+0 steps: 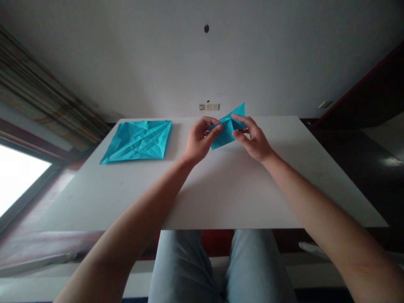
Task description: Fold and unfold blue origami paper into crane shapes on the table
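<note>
A folded turquoise paper (224,134) is held up over the far part of the white table, one pointed corner rising to the upper right. My left hand (202,139) pinches its left side between thumb and fingers. On the right side my right hand (254,139) grips the paper, the index finger along the upper fold and the thumb at the right edge. Farther left on the table lies a larger turquoise paper (139,141) with many crossing creases.
The white table (233,198) has its near edge above my knees. Beyond its far edge stands a wall with sockets (208,107). A curtain (41,84) and a bright window are at the left.
</note>
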A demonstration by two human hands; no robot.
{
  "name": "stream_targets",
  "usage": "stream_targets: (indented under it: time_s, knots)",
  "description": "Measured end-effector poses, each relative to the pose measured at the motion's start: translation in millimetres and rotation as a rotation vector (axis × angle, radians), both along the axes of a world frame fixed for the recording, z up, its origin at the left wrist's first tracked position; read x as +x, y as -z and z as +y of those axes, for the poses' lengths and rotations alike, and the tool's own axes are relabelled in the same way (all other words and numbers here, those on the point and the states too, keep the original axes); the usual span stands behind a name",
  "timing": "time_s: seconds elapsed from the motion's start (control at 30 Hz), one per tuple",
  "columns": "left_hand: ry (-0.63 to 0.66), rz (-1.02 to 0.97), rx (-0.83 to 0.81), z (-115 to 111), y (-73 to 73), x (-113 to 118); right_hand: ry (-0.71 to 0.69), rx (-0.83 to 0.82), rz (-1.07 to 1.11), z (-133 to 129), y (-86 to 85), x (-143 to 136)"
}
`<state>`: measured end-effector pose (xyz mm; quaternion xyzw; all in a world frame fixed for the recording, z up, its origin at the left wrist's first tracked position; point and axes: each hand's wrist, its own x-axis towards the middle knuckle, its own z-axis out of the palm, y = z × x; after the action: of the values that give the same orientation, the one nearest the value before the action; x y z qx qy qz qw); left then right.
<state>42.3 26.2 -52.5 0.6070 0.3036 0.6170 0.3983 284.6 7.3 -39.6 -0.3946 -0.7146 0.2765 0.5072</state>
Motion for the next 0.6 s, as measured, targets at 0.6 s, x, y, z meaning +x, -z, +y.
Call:
stream_targets:
  time_s: [0.6]
  knots:
    - [-0.013,-0.022,0.026,7,4.2,-4,0.090,0.196,-0.307,8,19.5,3]
